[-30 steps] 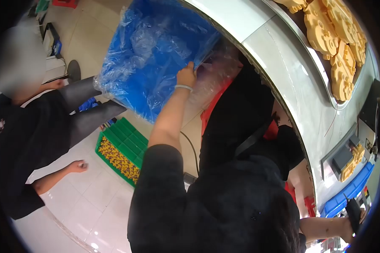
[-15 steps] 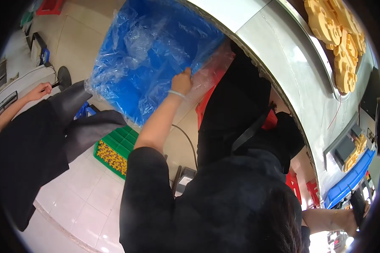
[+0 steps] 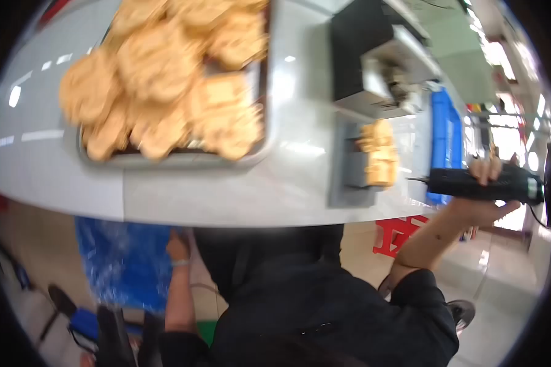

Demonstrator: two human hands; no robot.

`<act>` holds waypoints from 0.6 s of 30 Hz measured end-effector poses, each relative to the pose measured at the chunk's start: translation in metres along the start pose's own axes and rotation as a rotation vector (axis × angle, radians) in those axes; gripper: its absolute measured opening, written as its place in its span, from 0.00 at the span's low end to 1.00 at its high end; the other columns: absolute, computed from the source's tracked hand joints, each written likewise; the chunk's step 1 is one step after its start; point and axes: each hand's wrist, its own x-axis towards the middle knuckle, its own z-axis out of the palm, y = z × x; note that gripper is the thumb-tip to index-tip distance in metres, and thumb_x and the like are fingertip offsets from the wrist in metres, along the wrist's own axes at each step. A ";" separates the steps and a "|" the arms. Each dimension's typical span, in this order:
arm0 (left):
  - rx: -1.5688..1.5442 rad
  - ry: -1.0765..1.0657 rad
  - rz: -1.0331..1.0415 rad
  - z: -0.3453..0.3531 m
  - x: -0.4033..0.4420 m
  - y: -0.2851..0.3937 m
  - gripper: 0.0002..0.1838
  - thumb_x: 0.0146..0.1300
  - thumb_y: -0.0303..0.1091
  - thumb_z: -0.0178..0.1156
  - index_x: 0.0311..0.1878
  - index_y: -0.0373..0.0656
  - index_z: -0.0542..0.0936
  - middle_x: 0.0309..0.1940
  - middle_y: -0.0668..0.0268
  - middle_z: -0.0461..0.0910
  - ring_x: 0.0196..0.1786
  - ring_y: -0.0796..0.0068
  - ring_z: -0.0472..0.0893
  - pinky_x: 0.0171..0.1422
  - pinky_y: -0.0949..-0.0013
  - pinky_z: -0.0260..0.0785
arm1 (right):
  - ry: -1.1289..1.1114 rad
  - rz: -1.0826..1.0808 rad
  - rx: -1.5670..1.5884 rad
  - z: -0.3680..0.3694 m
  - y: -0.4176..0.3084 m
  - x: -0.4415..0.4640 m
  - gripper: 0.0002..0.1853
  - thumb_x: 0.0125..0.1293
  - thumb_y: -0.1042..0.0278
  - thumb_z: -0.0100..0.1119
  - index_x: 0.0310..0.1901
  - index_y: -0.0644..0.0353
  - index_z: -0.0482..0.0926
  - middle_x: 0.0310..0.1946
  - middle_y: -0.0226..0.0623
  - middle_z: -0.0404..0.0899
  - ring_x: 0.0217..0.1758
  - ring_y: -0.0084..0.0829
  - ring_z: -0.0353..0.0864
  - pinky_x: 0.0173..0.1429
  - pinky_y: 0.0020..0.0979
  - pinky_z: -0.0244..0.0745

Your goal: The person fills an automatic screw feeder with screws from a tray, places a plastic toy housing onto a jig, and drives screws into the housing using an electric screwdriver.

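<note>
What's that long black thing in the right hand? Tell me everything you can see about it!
The black tool is a thick tube, maybe plastic, with a thin tip at one end and pale marks near the other, where a dark cable seems to hang. The right hand holds it sideways, tip towards a yellow piece but not touching it.

We are in what looks like an assembly workshop. Our right hand (image 3: pixel 485 172) grips a black corded driver (image 3: pixel 452 182), with a grey fixture (image 3: pixel 351 196) bearing a tan moulded part (image 3: pixel 381 154) near its tip and a blue bin (image 3: pixel 445 131) near the hand. On the pale worktop (image 3: pixel 226 199) ahead of our left hand (image 3: pixel 177 247), a tray (image 3: pixel 183 161) sits heaped with similar tan parts (image 3: pixel 159 64).
</note>
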 end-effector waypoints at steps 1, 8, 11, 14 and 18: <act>0.017 -0.071 -0.014 -0.017 0.004 0.008 0.15 0.55 0.37 0.59 0.40 0.35 0.72 0.21 0.49 0.78 0.26 0.49 0.79 0.29 0.55 0.71 | -0.057 -0.061 -0.007 -0.001 0.004 0.002 0.44 0.53 0.30 0.51 0.59 0.62 0.59 0.27 0.34 0.64 0.24 0.24 0.63 0.32 0.27 0.59; 0.640 -0.058 0.378 -0.107 0.008 0.080 0.28 0.59 0.48 0.51 0.55 0.36 0.68 0.36 0.44 0.78 0.43 0.49 0.78 0.48 0.54 0.69 | 0.052 -0.286 -0.016 -0.004 0.032 0.038 0.50 0.50 0.22 0.43 0.61 0.61 0.56 0.25 0.37 0.69 0.22 0.26 0.68 0.30 0.29 0.63; 0.661 -0.683 0.518 -0.197 0.020 0.149 0.32 0.59 0.55 0.47 0.59 0.39 0.67 0.43 0.47 0.77 0.49 0.51 0.76 0.55 0.55 0.66 | -0.077 -0.324 0.026 -0.003 0.046 0.060 0.51 0.49 0.20 0.40 0.62 0.60 0.52 0.24 0.36 0.69 0.20 0.27 0.68 0.29 0.30 0.66; 0.155 -1.273 0.713 -0.284 0.031 0.232 0.24 0.61 0.50 0.50 0.53 0.44 0.73 0.41 0.55 0.79 0.46 0.56 0.78 0.51 0.61 0.69 | -0.026 -0.208 -0.058 0.012 0.048 0.072 0.52 0.50 0.19 0.36 0.62 0.61 0.52 0.23 0.36 0.69 0.20 0.26 0.69 0.28 0.30 0.68; -0.231 -0.975 1.053 -0.370 0.058 0.358 0.17 0.57 0.35 0.57 0.50 0.44 0.75 0.35 0.59 0.80 0.40 0.60 0.78 0.46 0.64 0.70 | -0.026 -0.195 0.015 0.013 0.061 0.084 0.51 0.50 0.20 0.38 0.61 0.62 0.51 0.22 0.36 0.70 0.20 0.26 0.70 0.27 0.27 0.68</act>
